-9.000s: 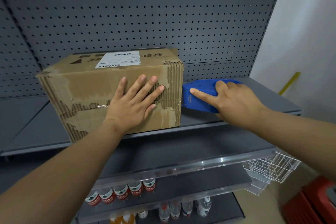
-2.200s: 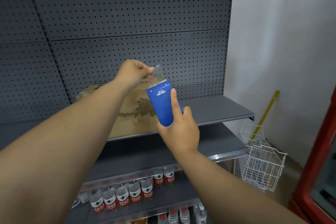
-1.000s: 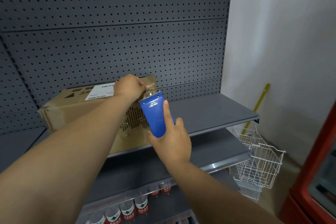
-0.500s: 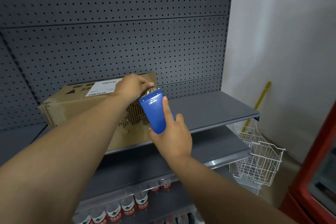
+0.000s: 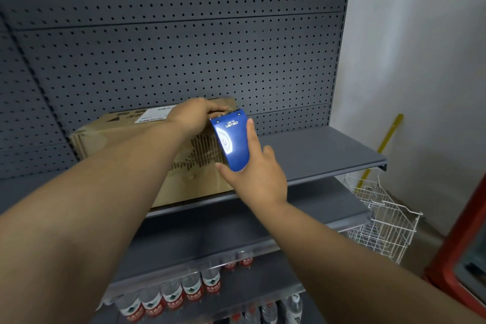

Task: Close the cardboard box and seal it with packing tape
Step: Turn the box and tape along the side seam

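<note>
A worn brown cardboard box (image 5: 115,130) with a white label lies closed on the grey shelf (image 5: 315,150). My right hand (image 5: 256,173) grips a blue tape dispenser (image 5: 232,141), held upright against the box's right front edge. My left hand (image 5: 196,114) rests on the box's top right corner, fingers curled at the dispenser's mouth. The tape end under those fingers is hidden, so I cannot tell whether they pinch it.
A dark pegboard (image 5: 171,42) backs the shelf. Lower shelves hold several water bottles (image 5: 189,289). A white wire basket (image 5: 384,218) stands on the floor at right, a yellow stick (image 5: 389,134) leans on the wall, and a red frame (image 5: 465,244) is at far right.
Both hands lowered from mid-air to the box. The left hand, which pinched a clear tape end, now presses at the box's top right corner with the dispenser beside it.
</note>
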Available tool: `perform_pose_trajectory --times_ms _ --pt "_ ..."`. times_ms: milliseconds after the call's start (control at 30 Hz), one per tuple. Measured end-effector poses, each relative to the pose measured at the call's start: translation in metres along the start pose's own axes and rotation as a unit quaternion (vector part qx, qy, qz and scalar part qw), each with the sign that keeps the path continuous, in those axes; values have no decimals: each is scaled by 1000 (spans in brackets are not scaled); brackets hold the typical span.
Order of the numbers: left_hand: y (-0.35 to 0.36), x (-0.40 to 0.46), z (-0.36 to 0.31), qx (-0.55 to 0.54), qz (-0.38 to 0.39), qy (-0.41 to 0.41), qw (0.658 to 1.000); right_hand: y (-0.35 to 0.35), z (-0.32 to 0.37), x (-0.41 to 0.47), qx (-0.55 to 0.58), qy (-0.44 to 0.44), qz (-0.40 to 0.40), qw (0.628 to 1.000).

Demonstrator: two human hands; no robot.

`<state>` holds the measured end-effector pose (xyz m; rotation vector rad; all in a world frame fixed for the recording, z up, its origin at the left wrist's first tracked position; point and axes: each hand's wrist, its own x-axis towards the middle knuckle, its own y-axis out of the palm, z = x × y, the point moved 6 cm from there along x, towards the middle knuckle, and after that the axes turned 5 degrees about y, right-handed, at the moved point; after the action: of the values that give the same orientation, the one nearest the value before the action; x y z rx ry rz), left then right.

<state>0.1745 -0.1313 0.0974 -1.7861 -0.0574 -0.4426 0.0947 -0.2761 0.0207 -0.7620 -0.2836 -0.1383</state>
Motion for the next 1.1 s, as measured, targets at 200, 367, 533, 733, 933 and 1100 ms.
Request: perform_pose_trajectory --times_ms 200,367,533,733,933,1100 --pt "-12 27 23 -90 -12 -57 994 -10 24 34 19 -16 21 999" --pt "-26 47 29 -65 6 -36 997 -3 43 55 -6 -39 46 998" --pt "-24 61 43 -67 36 -28 997 10 46 71 11 -28 39 999" --pt "-24 76 55 -101 24 -57 993 16 47 78 10 -21 10 1000" --pt "-19 90 70 -62 3 -45 997 19 52 74 -5 -22 4 1000" --pt "-20 89 66 -36 2 -31 999 23 43 67 29 6 9 1000"
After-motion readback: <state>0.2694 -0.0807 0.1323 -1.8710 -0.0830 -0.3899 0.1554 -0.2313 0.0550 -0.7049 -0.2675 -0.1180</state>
